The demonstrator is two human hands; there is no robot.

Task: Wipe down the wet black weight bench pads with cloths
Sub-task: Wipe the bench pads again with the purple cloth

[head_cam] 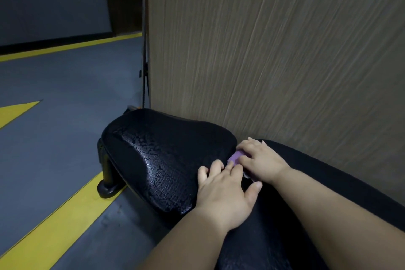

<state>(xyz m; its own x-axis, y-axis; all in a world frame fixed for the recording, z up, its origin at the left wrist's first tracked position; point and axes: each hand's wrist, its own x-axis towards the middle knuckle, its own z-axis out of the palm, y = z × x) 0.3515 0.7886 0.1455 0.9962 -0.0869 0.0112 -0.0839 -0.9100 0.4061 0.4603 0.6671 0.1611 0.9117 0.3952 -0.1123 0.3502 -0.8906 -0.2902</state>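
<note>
The black seat pad [162, 155] of the weight bench lies in the middle, its surface beaded with water. A second, longer black pad [328, 182] runs toward the lower right. At the gap between the two pads my right hand [260, 160] presses down on a purple cloth [235, 156], of which only a small corner shows. My left hand [225, 190] lies flat beside it, fingers spread on the seat pad's near end, fingertips touching the cloth's edge.
A wood-grain panel [274, 50] stands right behind the bench. The bench's black leg and foot [108, 184] rest on a grey floor [54, 138] marked with yellow stripes [61, 221]. A thin black stand [144, 68] rises at the panel's left edge.
</note>
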